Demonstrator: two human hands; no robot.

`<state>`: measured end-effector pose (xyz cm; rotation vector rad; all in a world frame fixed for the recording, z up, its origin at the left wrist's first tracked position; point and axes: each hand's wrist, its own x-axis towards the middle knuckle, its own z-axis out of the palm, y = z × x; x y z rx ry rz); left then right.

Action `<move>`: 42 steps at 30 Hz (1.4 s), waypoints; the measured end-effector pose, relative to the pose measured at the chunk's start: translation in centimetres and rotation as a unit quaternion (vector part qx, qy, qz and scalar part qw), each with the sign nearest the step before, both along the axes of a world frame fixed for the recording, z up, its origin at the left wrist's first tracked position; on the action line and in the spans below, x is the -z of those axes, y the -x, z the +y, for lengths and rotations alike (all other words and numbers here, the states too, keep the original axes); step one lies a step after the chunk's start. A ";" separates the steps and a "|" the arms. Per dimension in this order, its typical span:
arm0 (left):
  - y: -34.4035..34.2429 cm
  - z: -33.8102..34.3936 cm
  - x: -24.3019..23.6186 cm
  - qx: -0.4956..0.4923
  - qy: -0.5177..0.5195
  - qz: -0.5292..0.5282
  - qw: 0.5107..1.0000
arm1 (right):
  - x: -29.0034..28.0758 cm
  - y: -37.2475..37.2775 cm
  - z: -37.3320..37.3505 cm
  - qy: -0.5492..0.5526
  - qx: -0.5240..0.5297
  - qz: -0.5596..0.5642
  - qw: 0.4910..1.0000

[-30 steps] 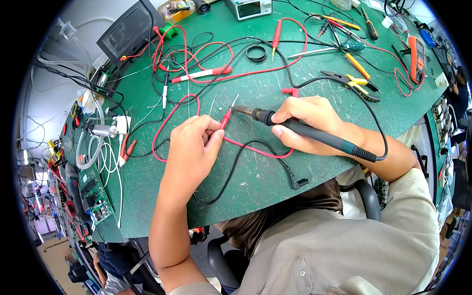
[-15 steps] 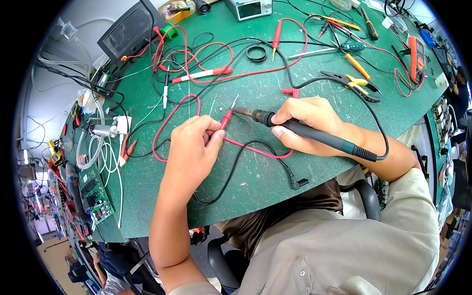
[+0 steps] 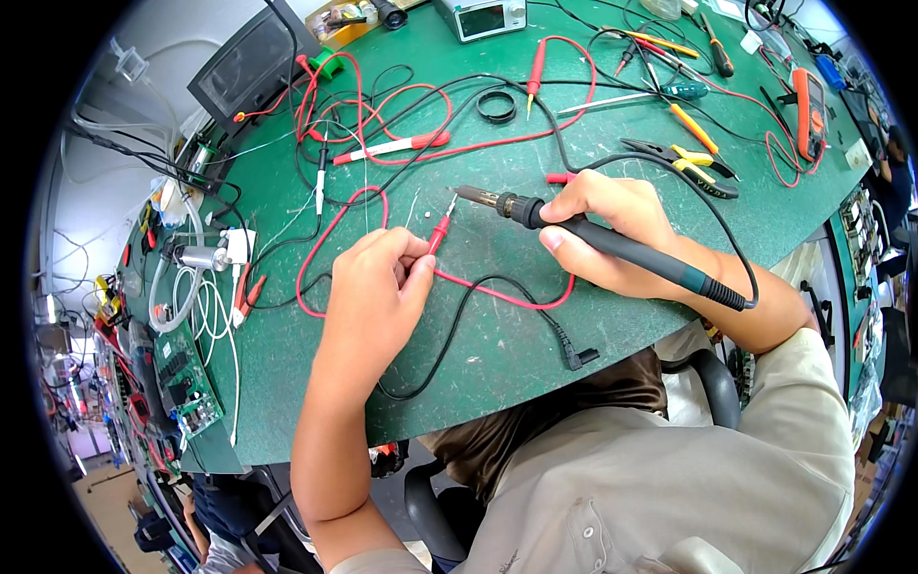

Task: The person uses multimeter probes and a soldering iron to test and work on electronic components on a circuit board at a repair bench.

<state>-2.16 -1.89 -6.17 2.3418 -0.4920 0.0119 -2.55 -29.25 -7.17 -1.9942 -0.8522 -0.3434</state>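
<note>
My left hand (image 3: 378, 292) pinches a red test probe (image 3: 440, 232) between thumb and fingers, its bare metal end pointing up. My right hand (image 3: 622, 244) is closed around a dark soldering iron (image 3: 631, 252). The iron's tip is just above the probe's metal end; whether they touch is unclear. A thin wire (image 3: 413, 209) lies left of the probe. A red lead runs from my left hand across the bench, and a black cord with an angled plug (image 3: 579, 356) lies below both hands.
The green bench (image 3: 459, 383) holds tangled leads, yellow-handled pliers (image 3: 708, 187), an orange multimeter (image 3: 811, 115), a black ring (image 3: 497, 107), a small instrument (image 3: 483, 19), a dark screen (image 3: 244, 67) and a circuit board (image 3: 186, 387). Co-workers appear at the far right and lower left.
My right hand and the iron have moved slightly up and to the right, lifting the tip to the upper end of the probe. My left hand is nearly unchanged.
</note>
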 end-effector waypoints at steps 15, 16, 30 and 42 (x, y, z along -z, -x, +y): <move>0.5 -0.2 0.5 0.008 -0.048 -0.050 0.998 | 0.2 -0.2 -0.2 -0.013 0.005 -0.011 1.000; 0.5 -0.2 0.5 0.005 -0.037 -0.039 0.999 | 0.2 -0.2 -0.1 -0.015 0.003 -0.012 1.000; 0.2 0.1 0.5 -0.019 -0.030 -0.010 0.999 | 0.2 -0.3 -0.4 -0.039 0.008 -0.012 0.999; -0.2 0.3 0.8 -0.011 -0.017 -0.034 0.999 | -0.3 0.2 -0.2 -0.008 -0.011 0.034 0.999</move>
